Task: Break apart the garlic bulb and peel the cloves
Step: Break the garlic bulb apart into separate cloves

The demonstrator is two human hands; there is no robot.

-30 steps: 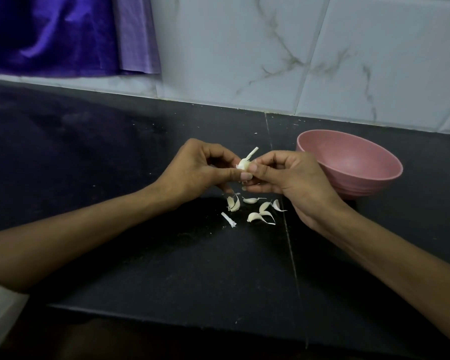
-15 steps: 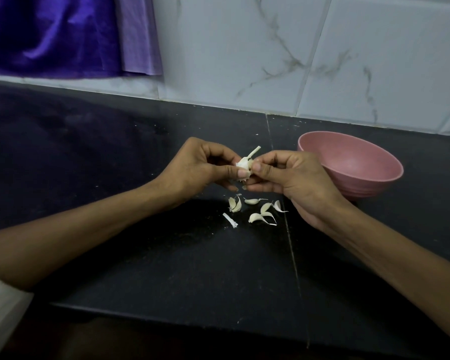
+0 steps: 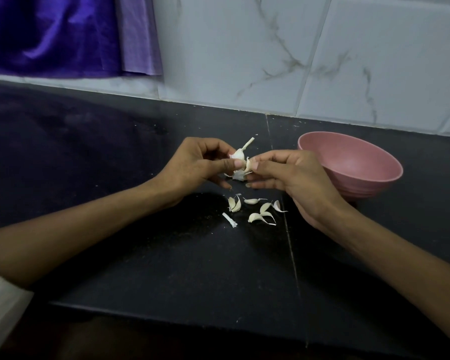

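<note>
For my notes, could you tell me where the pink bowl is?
The pink bowl stands on the dark counter, just beyond the right hand.

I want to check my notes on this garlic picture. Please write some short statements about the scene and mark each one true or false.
1. The left hand holds the garlic bulb above the counter. True.
2. The pink bowl holds several cloves. False: no cloves show in the part of its inside that is visible.
3. The right hand pinches a clove at the bulb's side. True.
4. The loose cloves lie on the counter below the hands. True.
5. The bowl stands left of both hands. False: it stands to the right, near the tiled wall.
</note>
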